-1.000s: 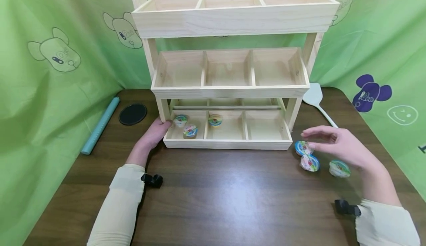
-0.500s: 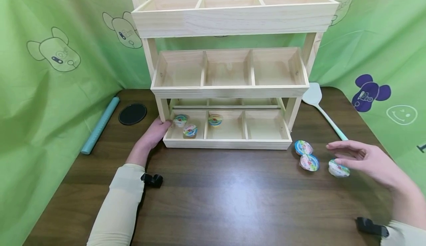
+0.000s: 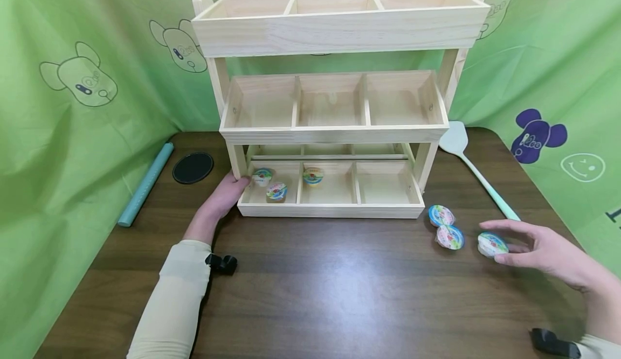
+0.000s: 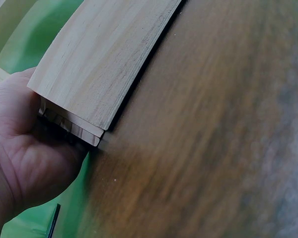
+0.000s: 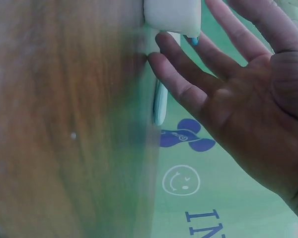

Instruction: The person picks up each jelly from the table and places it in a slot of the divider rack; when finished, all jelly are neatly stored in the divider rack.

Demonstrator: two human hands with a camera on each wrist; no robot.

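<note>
My left hand (image 3: 227, 194) grips the left end of a pale wooden three-tier shelf (image 3: 330, 211) at its lowest tray; in the left wrist view the palm (image 4: 35, 163) lies against the tray's corner, fingers mostly hidden. On the right, my right hand (image 3: 543, 248) has its thumb and fingers spread around a small jelly cup (image 3: 492, 244) with a printed lid, fingertips right at its edge. The right wrist view shows the cup's pale side (image 5: 173, 15) by the loosely bent fingers. Two more jelly cups (image 3: 441, 215) (image 3: 450, 237) lie together to the left of it.
The lowest tray's left section holds two jelly cups (image 3: 262, 177) (image 3: 276, 192), its middle section one orange-toned cup (image 3: 313, 175). A white spatula with a light green handle (image 3: 477, 173) lies right of the shelf. Left stand a black disc (image 3: 193, 167) and a blue-green roll (image 3: 146, 185).
My right hand has moved right and down, from above the paired cups to the single cup. The left hand keeps its place on the shelf.
</note>
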